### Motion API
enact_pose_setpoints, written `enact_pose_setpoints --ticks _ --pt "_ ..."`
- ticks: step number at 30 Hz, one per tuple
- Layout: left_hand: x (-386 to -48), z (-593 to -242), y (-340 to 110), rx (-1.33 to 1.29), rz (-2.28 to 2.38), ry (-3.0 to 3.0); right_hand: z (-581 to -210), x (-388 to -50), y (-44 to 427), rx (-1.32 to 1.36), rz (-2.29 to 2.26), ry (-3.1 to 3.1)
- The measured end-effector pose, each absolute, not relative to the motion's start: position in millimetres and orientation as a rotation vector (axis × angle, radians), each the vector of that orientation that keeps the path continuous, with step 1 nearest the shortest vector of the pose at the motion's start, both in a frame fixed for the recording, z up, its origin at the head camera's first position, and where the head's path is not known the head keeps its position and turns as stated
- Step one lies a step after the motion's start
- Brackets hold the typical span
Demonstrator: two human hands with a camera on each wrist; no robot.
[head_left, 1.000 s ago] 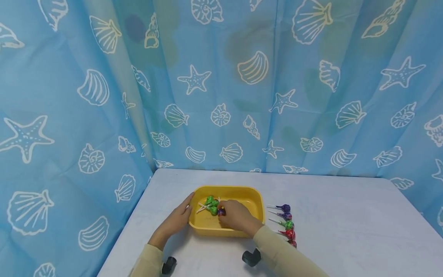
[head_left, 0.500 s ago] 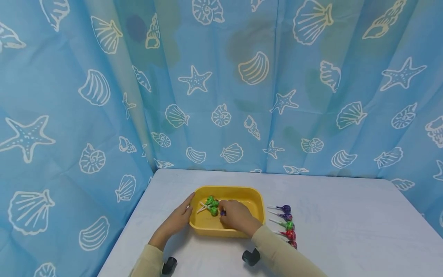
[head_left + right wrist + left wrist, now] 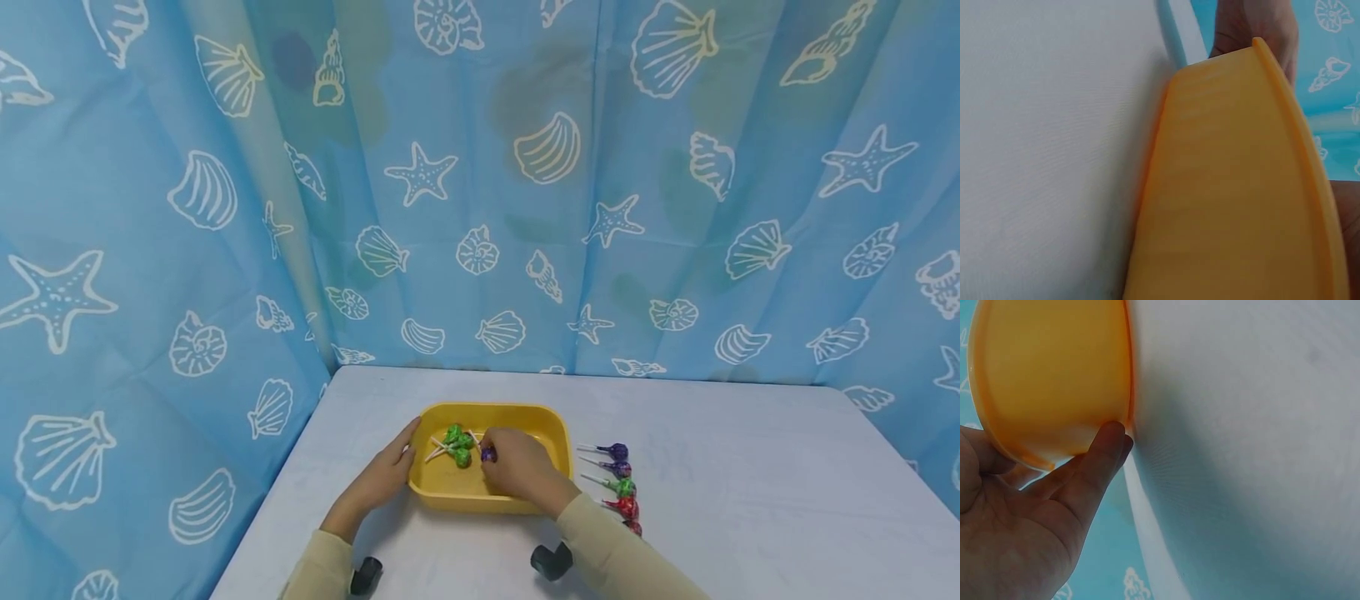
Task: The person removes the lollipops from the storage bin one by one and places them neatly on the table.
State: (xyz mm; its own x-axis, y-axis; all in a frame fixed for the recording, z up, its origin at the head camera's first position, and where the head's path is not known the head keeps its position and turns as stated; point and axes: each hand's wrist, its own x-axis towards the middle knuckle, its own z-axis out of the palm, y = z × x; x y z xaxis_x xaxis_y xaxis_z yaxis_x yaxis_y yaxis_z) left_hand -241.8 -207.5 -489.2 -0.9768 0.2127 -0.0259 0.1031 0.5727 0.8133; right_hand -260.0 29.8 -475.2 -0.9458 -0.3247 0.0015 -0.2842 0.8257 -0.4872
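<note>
The yellow tray [image 3: 491, 503] rests on the table, its outer wall filling much of the left wrist view [image 3: 1054, 369] and right wrist view [image 3: 1229, 175]. My left hand [image 3: 378, 479], also seen in its wrist view [image 3: 1029, 525], touches the tray's left end with extended fingers. Inside, my right hand [image 3: 521, 471] pinches a purple lollipop [image 3: 489, 455], its white stick pointing up and left. Green lollipops [image 3: 462, 457] lie together left of that hand. The right wrist view shows only part of the right hand [image 3: 1349, 215], behind the tray rim.
Right of the tray, several lollipops lie in a column on the white table [image 3: 750, 483]: purple ones [image 3: 617, 452] at the back, a green one [image 3: 625, 487], then red ones [image 3: 627, 507]. A blue shell-patterned curtain [image 3: 480, 183] stands behind and at the left.
My right hand has shifted slightly right, away from the green lollipops, with the purple lollipop between its fingers; the lollipop's stick shows more. My left hand has stayed on the tray.
</note>
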Motion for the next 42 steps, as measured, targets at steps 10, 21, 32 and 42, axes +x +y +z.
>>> enact_pose_setpoints --ticks 10,21,32,42 --pt "-240.8 -489.8 -207.5 0.280 1.375 2.676 -470.3 -252.0 42.8 -0.533 -0.898 2.981" --pt "-241.6 -491.2 -207.9 0.277 1.368 2.689 -470.0 -249.6 62.0 -0.649 -1.129 2.962" --pt "-243.2 -492.0 -206.5 0.243 1.353 2.688 -462.0 -243.1 78.7 -0.662 -1.270 2.906" --pt "-241.8 -489.5 -205.4 0.219 1.356 2.677 -458.9 -237.1 98.0 -0.667 -1.334 2.898"
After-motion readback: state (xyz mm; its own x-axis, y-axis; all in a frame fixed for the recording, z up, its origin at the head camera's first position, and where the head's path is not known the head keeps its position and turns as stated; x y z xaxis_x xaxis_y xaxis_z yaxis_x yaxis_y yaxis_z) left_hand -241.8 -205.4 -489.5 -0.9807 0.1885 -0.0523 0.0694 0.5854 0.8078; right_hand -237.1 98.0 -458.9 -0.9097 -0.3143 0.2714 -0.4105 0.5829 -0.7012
